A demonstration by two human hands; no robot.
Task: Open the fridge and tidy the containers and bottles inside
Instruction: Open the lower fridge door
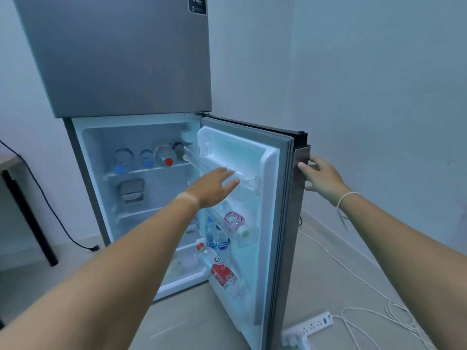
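At the fridge (113, 59), the lower door (273, 198) stands wide open. The right hand (321, 178) grips its outer edge, thumb in front and fingers wrapped behind the steel skin. The left hand (214, 184) hovers flat over the top door bin (227, 170), fingers straight and close together, holding nothing.

The step in hand looks like the first reach into the door. It would go best with the right hand keeping the door from swinging while the left takes one bottle at a time by the body, not the cap, since several lean loosely.

By count: four bottles lie on their sides on the top shelf (149, 170), caps outward, two blue, one red (164, 157) and one hard to make out. One grey lidded container (131, 192) sits on the shelf below. The door holds a pink-labelled bottle (236, 223) tilted in the middle bin, about two blue-labelled ones (218, 242) under it, and a large red-labelled bottle (222, 271) leaning at the bottom. The top bin appears empty. Something pale lies in the fridge's bottom drawer, too blurred to name.
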